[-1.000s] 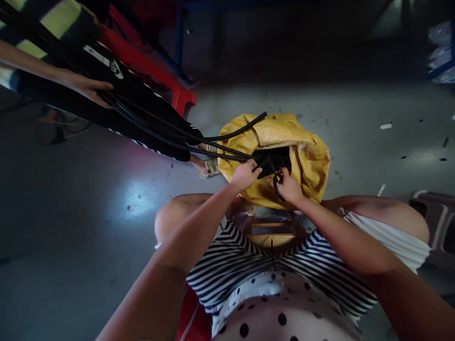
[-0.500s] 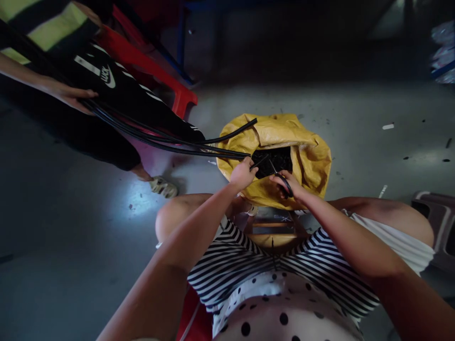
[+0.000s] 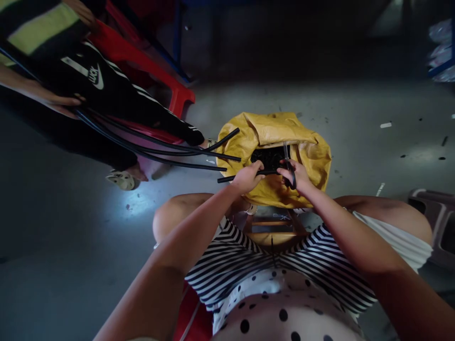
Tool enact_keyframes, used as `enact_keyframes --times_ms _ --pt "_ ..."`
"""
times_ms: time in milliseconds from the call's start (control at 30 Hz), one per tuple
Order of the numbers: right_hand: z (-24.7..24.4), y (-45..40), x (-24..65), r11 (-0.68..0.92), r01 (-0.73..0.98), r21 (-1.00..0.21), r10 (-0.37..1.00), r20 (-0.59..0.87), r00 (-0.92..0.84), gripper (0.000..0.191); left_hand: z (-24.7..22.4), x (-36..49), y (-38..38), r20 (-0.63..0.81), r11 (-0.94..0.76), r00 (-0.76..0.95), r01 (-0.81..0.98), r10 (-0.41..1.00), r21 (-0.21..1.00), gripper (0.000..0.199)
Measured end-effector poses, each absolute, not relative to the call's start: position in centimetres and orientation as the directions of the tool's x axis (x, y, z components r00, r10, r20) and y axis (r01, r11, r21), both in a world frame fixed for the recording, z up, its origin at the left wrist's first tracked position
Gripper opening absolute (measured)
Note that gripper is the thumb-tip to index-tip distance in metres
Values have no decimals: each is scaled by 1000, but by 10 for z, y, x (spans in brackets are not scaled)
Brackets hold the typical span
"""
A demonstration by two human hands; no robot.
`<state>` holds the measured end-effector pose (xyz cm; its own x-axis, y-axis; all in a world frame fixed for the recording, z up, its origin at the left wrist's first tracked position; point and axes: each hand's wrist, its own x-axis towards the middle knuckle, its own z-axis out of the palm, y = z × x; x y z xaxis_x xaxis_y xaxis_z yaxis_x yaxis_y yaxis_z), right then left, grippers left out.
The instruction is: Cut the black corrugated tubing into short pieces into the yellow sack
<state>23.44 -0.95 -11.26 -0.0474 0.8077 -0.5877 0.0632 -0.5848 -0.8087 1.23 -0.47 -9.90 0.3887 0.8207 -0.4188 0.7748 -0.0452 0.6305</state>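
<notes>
My left hand (image 3: 250,177) is closed round a short black tube (image 3: 226,179), whose left end sticks out past the knuckles and whose right part reaches my other hand. Black-handled scissors (image 3: 293,179) are in my right hand (image 3: 296,176), blades pointing up over the rim of a yellow sack (image 3: 273,128); its fingertips meet the tube's right end. Dark pieces (image 3: 265,156) lie inside the sack's opening. Several long black tubes (image 3: 167,151) reach in from the left, their free ends over the sack's left side, held by another person's hand (image 3: 64,102).
That person, in black trousers (image 3: 117,90), stands at the upper left before a red plastic stool (image 3: 181,94). A grey-brown stool (image 3: 435,213) is at the right edge. Small scraps dot the floor.
My left hand has moved slightly right and down, now with a separate tube lying level. The scissors have turned upright. The other person's hand and the long tubes have shifted left, ends spread apart.
</notes>
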Motion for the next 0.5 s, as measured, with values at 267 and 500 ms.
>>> enact_keyframes --times_ms 267,500 --pt "-122 -9 250 -121 574 -810 991 -129 27 45 -89 13 5 -482 81 447 665 753 742 13" --pt "-123 -8 260 11 733 -680 1000 -14 -28 47 -61 8 10 -613 457 566 410 551 790 26"
